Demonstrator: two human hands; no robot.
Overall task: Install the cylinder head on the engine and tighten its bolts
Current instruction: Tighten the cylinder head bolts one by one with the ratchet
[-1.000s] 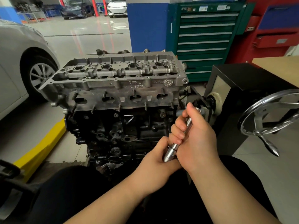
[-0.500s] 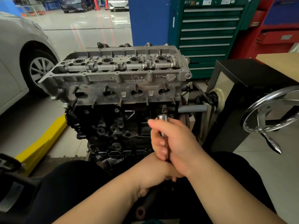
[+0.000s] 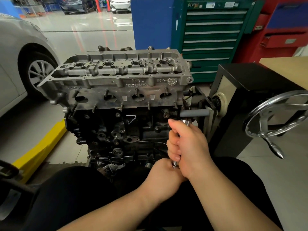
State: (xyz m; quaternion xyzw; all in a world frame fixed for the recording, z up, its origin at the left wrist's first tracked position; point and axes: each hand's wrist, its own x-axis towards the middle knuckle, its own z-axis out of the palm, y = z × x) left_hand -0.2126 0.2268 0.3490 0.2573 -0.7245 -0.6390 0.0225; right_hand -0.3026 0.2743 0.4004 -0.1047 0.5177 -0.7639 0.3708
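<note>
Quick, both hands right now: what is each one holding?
Left hand: curled at the lower end of the metal tool, though what its fingers grip is hidden.
Right hand: closed around the tool's shaft, held upright in front of the engine.

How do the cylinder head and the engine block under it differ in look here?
The cylinder head is pale bare grey metal; the engine block is black and grimy. The cylinder head's side shows a row of oval ports with studs sticking out; the engine block's side is cluttered with small bosses and fittings. The cylinder head sits on top, the engine block below. Both share one stack of matching length.
</note>
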